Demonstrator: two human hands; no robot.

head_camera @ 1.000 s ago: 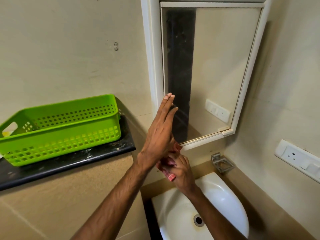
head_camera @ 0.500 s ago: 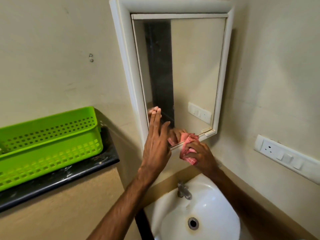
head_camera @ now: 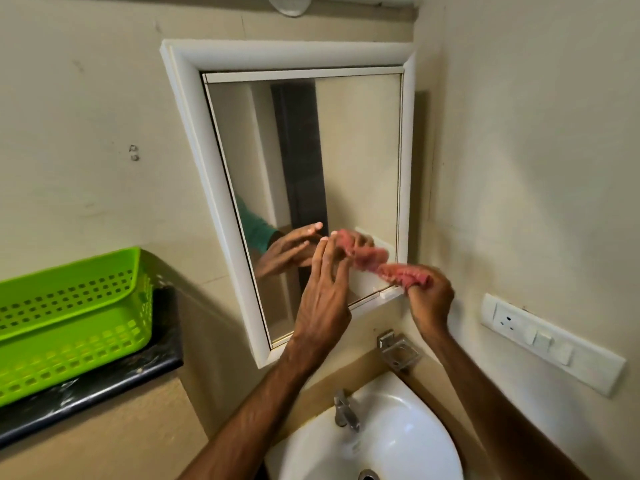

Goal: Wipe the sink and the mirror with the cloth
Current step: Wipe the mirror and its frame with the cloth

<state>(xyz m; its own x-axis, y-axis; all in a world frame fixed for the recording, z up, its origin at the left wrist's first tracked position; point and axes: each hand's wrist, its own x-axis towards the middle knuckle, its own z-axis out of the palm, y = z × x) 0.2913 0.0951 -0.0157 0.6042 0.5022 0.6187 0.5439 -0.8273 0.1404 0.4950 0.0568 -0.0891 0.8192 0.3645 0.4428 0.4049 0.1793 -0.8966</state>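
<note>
Two surfaces, neither plainly finished, I reckon: my right hand (head_camera: 431,301) bunches the pink cloth (head_camera: 405,278) at the mirror (head_camera: 360,150)'s lower right corner, left hand (head_camera: 323,299) straight-fingered by the glass, sink (head_camera: 415,410) waiting bottom centre.

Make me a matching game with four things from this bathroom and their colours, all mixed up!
Things:
1. basket
2. cloth
3. sink
4. shelf

Colours:
A. white
B. black
C. green
D. pink

Right pairs: 1-C, 2-D, 3-A, 4-B.
</note>
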